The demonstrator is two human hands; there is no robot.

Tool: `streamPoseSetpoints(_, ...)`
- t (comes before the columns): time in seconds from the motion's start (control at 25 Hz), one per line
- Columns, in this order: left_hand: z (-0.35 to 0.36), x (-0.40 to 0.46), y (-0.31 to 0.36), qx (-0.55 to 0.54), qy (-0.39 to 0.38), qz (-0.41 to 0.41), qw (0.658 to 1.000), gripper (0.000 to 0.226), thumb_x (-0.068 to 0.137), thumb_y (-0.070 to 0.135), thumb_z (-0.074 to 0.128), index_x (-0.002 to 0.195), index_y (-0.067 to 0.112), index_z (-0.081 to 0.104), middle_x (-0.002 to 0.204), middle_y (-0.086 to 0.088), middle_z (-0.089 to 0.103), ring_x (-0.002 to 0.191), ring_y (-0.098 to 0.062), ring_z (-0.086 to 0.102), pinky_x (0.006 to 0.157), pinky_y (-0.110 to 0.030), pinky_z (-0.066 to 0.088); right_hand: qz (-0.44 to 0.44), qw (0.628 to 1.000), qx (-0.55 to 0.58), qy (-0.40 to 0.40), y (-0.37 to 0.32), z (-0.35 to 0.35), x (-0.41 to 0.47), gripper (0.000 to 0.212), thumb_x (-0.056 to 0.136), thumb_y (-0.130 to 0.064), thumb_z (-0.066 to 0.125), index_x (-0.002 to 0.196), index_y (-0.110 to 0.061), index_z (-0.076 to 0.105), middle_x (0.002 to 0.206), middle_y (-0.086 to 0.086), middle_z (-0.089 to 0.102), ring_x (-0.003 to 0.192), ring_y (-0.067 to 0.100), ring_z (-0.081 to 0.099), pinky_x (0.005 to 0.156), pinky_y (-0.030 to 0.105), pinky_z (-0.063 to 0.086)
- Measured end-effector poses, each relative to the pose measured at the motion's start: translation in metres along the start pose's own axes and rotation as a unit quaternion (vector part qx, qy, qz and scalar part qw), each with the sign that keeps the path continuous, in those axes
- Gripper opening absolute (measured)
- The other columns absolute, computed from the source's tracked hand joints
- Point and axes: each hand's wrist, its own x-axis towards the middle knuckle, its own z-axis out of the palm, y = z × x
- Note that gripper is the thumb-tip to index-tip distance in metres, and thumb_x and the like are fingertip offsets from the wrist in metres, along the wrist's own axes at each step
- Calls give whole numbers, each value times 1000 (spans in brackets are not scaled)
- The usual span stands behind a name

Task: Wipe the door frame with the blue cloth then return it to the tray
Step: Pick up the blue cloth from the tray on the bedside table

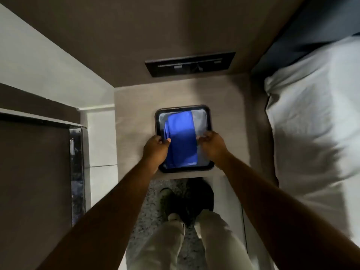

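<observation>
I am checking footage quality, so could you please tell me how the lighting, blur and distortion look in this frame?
Head view: dim overall, with the folded blue cloth the brightest colour; glare on the dark-rimmed glossy square tray; the white bedding at the right is smeared by blur; wide-angle distortion bends the wall lines and stretches both forearms; the left hand and right hand are soft-edged, and shadow hides the shoes.

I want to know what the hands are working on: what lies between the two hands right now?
In the head view, the folded blue cloth lies between the left hand and right hand, inside the tray.
</observation>
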Motion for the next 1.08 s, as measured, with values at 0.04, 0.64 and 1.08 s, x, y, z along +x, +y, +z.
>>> streamPoseSetpoints(0.04,5,7,-3,5,-6,-3,1000,44,89,34,61,120,3,59,125,-15,62,110,-31,58,82,-29,40,-4,1000,-5,3,5,7,12,30,90,-21,59,110,1,59,108,22,64,104,41,60,92,46,49)
streamPoseSetpoints(0.64,-32,-3,15,-237,-68,-41,968,23,90,6,56,111,3,64,106,-16,68,92,-30,65,81,-40,53,-14,988,122,-91,-36,33,1,20,86,5,52,104,4,62,93,16,62,81,26,56,65,34,45)
streamPoseSetpoints(1.08,-257,-219,43,-355,112,80,925,14,84,3,62,95,12,63,81,-3,72,68,-13,69,57,-29,54,-184,922,174,-294,-208,20,-228,27,91,5,43,99,-15,59,100,7,70,88,23,67,76,38,53)
